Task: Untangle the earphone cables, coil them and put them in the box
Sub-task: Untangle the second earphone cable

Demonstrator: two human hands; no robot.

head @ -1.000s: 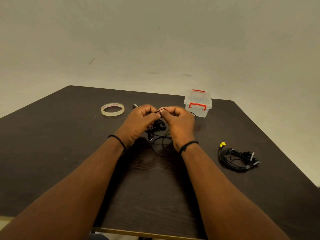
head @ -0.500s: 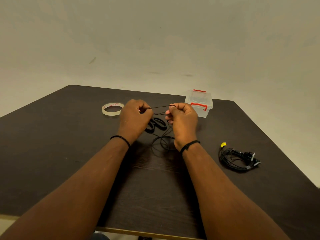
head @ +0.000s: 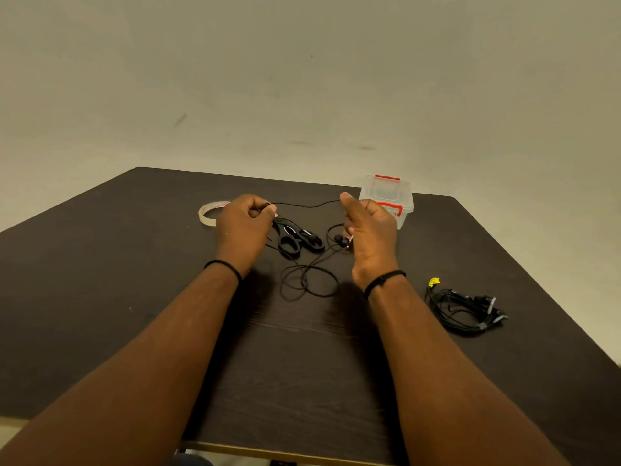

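Note:
A thin black earphone cable (head: 304,205) stretches between my two raised hands above the dark table (head: 100,280). My left hand (head: 243,223) pinches one end of it. My right hand (head: 368,227) holds the other part, with an earbud (head: 342,240) hanging below its fingers. The rest of the cable lies in loose loops (head: 309,280) on the table between my wrists. A clear plastic box (head: 391,196) with red latches stands closed behind my right hand.
Black-handled scissors (head: 295,238) lie between my hands. A roll of clear tape (head: 210,213) sits left of my left hand. A second bundle of black cables (head: 465,307) with a yellow tag lies at the right. The table's near edge runs along the bottom.
My hands have moved apart, pulling a longer stretch of cable between them. The scissors, hidden under my hands before, now show.

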